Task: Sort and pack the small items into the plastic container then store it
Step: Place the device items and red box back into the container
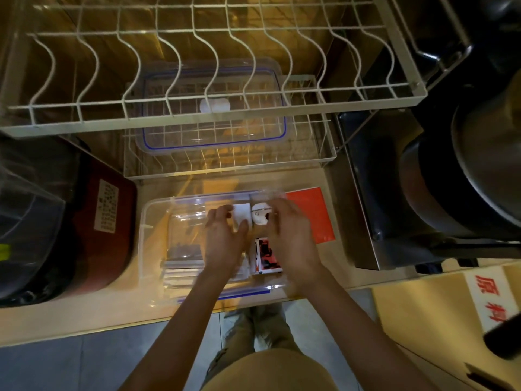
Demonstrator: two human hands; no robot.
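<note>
Clear plastic container (pixel 158 221) is seen at lower centre of the frame on a tan surface (pixel 84 314), its long axis running left to right. Both hands are held inside it: the left hand (pixel 225 238), loosely open, touches a white card (pixel 242 214); the right hand (pixel 290 232), fingers curled, rests against a white round item (pixel 260 217). Whether either is gripped cannot be told; the round item lies nearer the right hand.

A clear plastic container (pixel 158 235) with blue trim is sitting open at the worktop's front edge, holding a white card (pixel 242 215), a white round item (pixel 260 217) and a red-and-black packet (pixel 266 256).
</note>
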